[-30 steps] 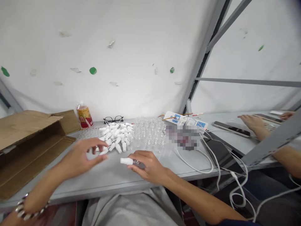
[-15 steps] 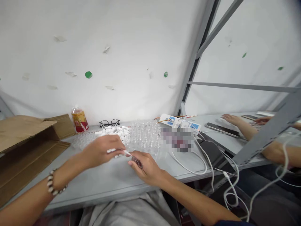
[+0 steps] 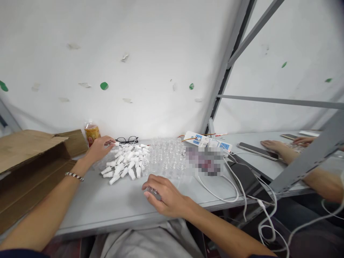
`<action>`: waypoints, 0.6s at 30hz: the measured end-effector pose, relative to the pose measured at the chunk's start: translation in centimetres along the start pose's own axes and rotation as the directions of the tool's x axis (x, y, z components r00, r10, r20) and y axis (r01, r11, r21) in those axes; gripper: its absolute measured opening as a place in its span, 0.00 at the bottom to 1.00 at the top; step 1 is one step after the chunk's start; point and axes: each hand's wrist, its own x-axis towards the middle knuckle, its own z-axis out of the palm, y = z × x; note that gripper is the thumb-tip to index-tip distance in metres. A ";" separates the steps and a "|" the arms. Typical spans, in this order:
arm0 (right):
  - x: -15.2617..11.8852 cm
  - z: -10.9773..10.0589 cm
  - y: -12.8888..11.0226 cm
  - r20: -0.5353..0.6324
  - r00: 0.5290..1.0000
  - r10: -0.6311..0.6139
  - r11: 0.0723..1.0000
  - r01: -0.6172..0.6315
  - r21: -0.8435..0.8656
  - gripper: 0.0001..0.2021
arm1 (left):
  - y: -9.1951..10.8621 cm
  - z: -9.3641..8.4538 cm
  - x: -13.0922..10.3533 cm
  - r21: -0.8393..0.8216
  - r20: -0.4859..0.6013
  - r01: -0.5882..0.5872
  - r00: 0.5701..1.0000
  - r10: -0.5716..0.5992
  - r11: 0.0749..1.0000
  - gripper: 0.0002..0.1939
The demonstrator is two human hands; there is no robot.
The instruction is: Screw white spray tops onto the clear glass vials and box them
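My left hand (image 3: 100,147) is at the back left of the table, its fingertips closed on a white spray top (image 3: 116,144). Just below it spreads a pile of white spray tops (image 3: 123,161), some with thin tubes. My right hand (image 3: 166,196), near the table's front edge, is wrapped round a small clear bottle (image 3: 153,192). The fingers cover much of this bottle, so I cannot see its mouth. Behind my right hand, many small clear bottles (image 3: 166,154) stand close together in a block.
An open cardboard box (image 3: 32,154) fills the left side. A drink bottle (image 3: 91,133) and glasses (image 3: 127,139) stand by the wall. To the right are a power strip (image 3: 206,141), white cables, a dark tablet (image 3: 249,181) and a metal post (image 3: 309,157). Beyond it, another person's hands work.
My left hand has moved away from the bottle in my right hand, up and left to the back of the pile. The right hand still holds its bottle, slightly lower in view.
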 end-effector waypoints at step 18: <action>0.0 -3.0 -0.7 -0.293 0.954 0.058 0.998 -0.054 0.021 0.09 | 0.9 -0.4 -0.2 0.150 0.050 -0.043 0.998 0.036 0.988 0.16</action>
